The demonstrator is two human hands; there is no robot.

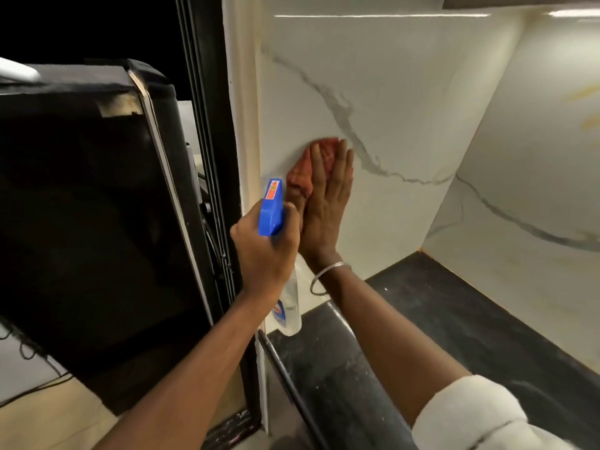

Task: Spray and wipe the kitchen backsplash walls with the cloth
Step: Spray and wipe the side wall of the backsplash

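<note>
Left hand [264, 251] curled round spray bottle [271, 207] neck, looks like light rigid plastic, good hold there; right hand [328, 203], fingers straight, presses soft limp cloth [303, 177] flat on backsplash wall [406, 108] near its left edge, so palm pressure should do.

Both arms reached forward, hands close together.
The left hand [264, 251] was curled round the neck of a clear plastic spray bottle with a blue trigger head [271, 209], forearm bare. The right hand [328, 203] lay flat, fingers straight and together, pressing an orange-red woven cloth [303, 172]; a thin silver bangle [337, 265] circled its wrist.
</note>
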